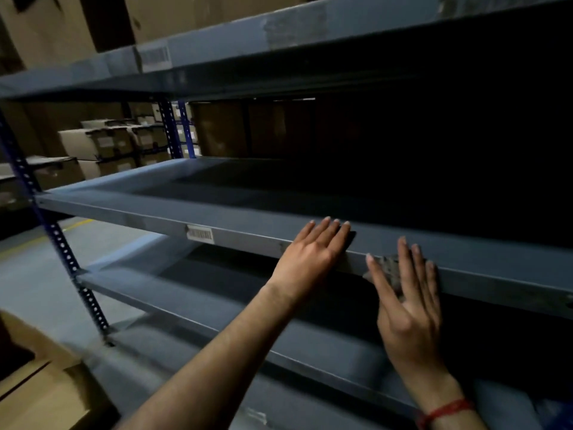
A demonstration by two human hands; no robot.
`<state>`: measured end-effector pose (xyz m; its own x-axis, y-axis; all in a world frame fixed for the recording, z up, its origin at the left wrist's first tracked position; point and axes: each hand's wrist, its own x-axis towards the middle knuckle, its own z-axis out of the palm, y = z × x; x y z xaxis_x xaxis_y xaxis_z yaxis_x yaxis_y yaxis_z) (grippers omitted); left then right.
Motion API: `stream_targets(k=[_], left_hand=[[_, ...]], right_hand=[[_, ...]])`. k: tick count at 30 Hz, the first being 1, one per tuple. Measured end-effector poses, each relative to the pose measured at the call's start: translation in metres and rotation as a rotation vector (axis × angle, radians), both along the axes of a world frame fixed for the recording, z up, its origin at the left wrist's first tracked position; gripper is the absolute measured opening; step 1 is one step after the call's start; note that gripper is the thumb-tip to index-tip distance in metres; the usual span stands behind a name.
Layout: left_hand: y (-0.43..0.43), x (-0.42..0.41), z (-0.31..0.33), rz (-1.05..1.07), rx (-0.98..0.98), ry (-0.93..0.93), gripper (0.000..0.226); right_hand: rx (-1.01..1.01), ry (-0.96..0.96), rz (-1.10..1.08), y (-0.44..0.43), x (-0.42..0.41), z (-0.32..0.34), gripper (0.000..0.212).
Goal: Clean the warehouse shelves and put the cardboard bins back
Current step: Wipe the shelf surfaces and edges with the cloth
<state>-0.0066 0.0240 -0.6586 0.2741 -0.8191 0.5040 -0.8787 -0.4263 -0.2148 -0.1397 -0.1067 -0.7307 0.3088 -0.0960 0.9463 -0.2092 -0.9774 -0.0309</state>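
A grey-blue metal shelf (217, 206) runs across the middle of the view, bare and dark toward the back. My left hand (310, 252) lies flat on its front lip, fingers spread, holding nothing. My right hand (406, 302) presses a small grey cloth (389, 268) against the same front edge, just right of the left hand; a red thread circles that wrist. A cardboard bin (40, 389) stands at the bottom left, partly out of frame.
A lower shelf (192, 308) and an upper shelf (248, 48) belong to the same rack, with a blue perforated upright (62, 243) at the left. Large cardboard boxes (62, 26) sit on top. Stacked boxes (108, 144) fill racks behind. Grey floor lies at the left.
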Motion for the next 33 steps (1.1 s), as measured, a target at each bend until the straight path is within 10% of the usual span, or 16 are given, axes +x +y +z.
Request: stream_targets(k=[6, 15, 33], left_hand=[[0.017, 0.028, -0.007, -0.263, -0.098, -0.148, 0.055], [0.124, 0.165, -0.012, -0.056, -0.159, -0.167, 0.072], [0.121, 0.166, -0.016, -0.204, -0.295, -0.057, 0.064]], right_hand=[[0.022, -0.04, -0.01, 0.035, 0.034, -0.001, 0.05], [-0.054, 0.066, 0.028, 0.122, 0.134, 0.001, 0.061], [0.022, 0.069, -0.085, 0.141, 0.139, 0.004, 0.056]])
